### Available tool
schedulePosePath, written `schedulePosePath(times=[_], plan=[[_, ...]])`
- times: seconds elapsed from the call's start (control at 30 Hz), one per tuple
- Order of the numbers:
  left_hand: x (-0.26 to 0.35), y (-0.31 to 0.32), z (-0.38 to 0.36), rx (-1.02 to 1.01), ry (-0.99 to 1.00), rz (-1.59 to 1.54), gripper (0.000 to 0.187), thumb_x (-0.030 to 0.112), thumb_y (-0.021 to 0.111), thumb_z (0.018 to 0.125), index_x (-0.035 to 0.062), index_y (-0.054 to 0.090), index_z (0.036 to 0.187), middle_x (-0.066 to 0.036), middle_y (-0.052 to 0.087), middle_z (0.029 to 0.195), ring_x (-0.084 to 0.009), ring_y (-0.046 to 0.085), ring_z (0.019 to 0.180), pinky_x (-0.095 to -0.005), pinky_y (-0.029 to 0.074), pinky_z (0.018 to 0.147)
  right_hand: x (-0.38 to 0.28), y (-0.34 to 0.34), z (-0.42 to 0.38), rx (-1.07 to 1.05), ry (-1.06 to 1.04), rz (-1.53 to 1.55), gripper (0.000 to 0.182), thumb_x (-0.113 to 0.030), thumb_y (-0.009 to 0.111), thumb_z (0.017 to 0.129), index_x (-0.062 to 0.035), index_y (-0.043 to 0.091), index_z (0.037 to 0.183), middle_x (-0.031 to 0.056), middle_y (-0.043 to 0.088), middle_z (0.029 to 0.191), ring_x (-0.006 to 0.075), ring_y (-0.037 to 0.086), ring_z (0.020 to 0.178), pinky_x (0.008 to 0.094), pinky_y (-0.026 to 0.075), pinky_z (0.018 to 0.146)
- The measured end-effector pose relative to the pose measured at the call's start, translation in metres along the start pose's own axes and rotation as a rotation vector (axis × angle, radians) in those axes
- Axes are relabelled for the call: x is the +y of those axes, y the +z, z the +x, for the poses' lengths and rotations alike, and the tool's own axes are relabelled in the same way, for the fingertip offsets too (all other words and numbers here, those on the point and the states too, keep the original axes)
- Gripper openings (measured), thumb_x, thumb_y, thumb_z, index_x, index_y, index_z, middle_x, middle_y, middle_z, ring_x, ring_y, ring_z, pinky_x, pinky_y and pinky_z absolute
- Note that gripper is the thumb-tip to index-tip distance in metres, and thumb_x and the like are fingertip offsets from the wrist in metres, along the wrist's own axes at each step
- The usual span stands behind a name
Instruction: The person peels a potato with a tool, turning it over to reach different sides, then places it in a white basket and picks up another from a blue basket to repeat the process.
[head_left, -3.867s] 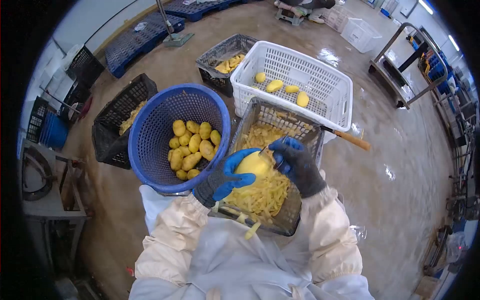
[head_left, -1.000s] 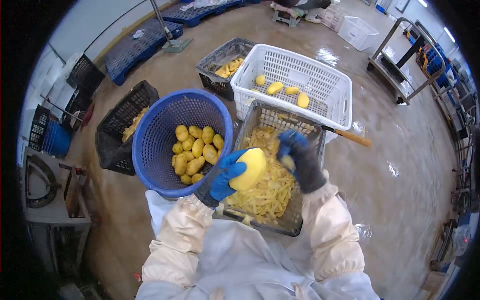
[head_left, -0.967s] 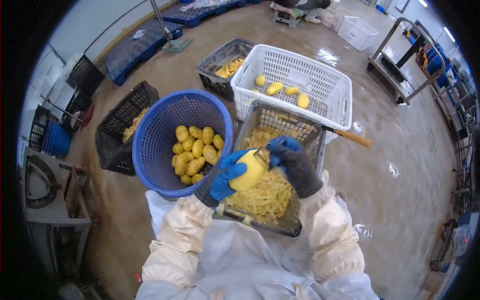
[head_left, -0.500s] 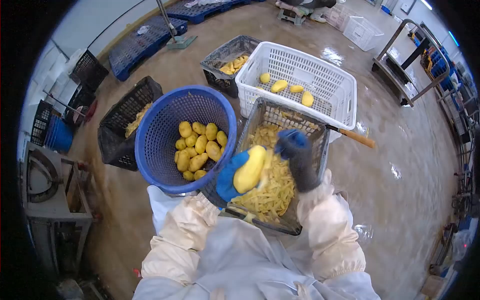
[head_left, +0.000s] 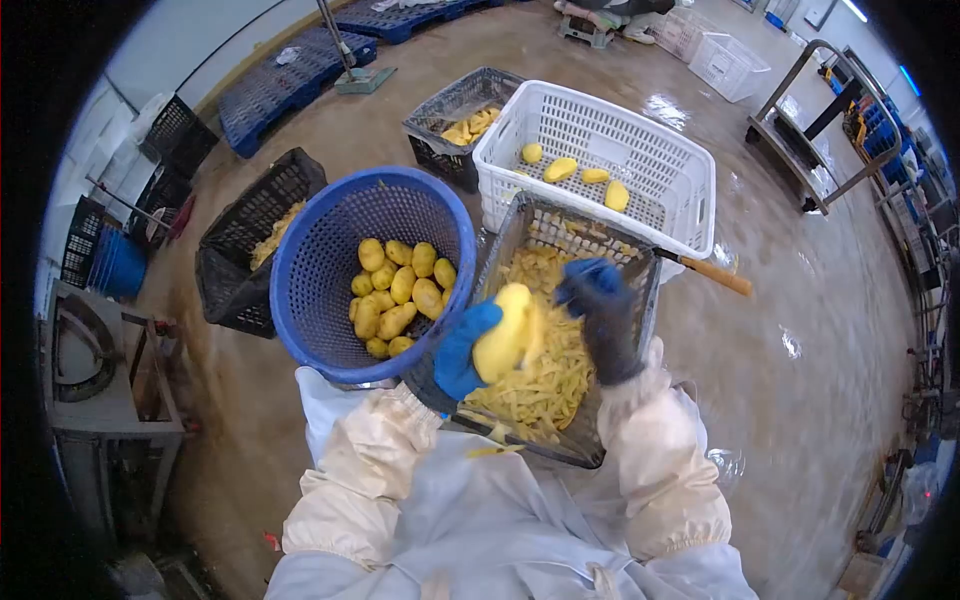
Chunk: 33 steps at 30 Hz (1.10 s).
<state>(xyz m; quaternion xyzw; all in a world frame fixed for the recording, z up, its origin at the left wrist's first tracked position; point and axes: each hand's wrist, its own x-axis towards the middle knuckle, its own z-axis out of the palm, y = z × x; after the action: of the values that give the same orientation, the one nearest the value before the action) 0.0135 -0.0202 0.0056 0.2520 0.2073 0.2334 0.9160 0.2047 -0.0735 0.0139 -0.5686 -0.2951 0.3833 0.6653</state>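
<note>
My left hand (head_left: 462, 352), in a blue glove, is wrapped round a peeled yellow potato (head_left: 503, 333) over a dark crate (head_left: 650, 315) of peelings (head_left: 550, 385). Just right of the potato is my right hand (head_left: 597, 298), its gloved fingers curled and blurred; what it holds cannot be made out. To the left, a blue basket (head_left: 290, 290) holds several unpeeled potatoes (head_left: 397, 318). Beyond the dark crate stands a white crate (head_left: 695, 195) with several peeled potatoes (head_left: 561, 169) on its bottom. A knife with a wooden handle (head_left: 715, 275) lies across the dark crate's right corner.
A black crate (head_left: 225, 290) with scraps stands at the left, and another (head_left: 435, 155) with yellow pieces behind. A metal machine (head_left: 110, 400) is at far left, a trolley (head_left: 790, 155) at right. Part of another person (head_left: 620, 8) shows at the top.
The potato in my left hand is tilted more upright. My right hand has shifted slightly right and down. A thin peel strip now shows near the apron below the crate.
</note>
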Motion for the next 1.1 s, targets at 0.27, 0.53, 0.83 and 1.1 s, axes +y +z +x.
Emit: schedulePosePath(times=[0.27, 0.53, 0.83, 1.1], plan=[[0.008, -0.004, 0.002, -0.162, -0.041, -0.017, 0.055, 0.030, 0.058, 0.088, 0.0042, 0.040, 0.133, -0.009, 0.057, 0.112, -0.0183, 0.060, 0.088, -0.0320, 0.053, 0.074, -0.017, 0.014, -0.018, -0.285, 0.202, 0.072, 0.013, -0.017, 0.061, 0.086, -0.0045, 0.062, 0.090, 0.0016, 0.058, 0.065, 0.0090, 0.049, 0.048, 0.0199, 0.038, 0.047], [0.016, 0.009, -0.003, -0.155, -0.026, -0.060, 0.066, 0.030, 0.063, 0.083, 0.0025, 0.035, 0.136, -0.010, 0.053, 0.119, -0.0186, 0.058, 0.099, -0.0327, 0.051, 0.080, -0.012, -0.010, 0.002, -0.203, 0.172, 0.413, 0.019, -0.021, 0.062, 0.086, -0.0035, 0.060, 0.095, 0.0008, 0.057, 0.070, 0.0096, 0.052, 0.056, 0.0218, 0.042, 0.050], [0.018, 0.029, -0.005, -0.096, 0.189, 0.392, 0.081, 0.037, 0.067, 0.073, -0.0022, 0.035, 0.136, -0.012, 0.051, 0.122, -0.0213, 0.052, 0.111, -0.0320, 0.044, 0.094, -0.037, -0.007, -0.008, -0.223, 0.271, 0.344, 0.017, -0.020, 0.063, 0.085, -0.0045, 0.059, 0.089, 0.0027, 0.056, 0.068, 0.0076, 0.049, 0.053, 0.0187, 0.037, 0.045], [0.020, 0.025, -0.007, -0.112, 0.182, 0.373, 0.079, 0.037, 0.068, 0.074, -0.0024, 0.036, 0.135, -0.012, 0.049, 0.125, -0.0216, 0.051, 0.113, -0.0325, 0.041, 0.097, -0.019, -0.020, 0.007, -0.122, 0.134, 0.291, 0.012, -0.017, 0.055, 0.091, -0.0062, 0.055, 0.096, 0.0006, 0.054, 0.077, 0.0062, 0.047, 0.057, 0.0172, 0.037, 0.046]])
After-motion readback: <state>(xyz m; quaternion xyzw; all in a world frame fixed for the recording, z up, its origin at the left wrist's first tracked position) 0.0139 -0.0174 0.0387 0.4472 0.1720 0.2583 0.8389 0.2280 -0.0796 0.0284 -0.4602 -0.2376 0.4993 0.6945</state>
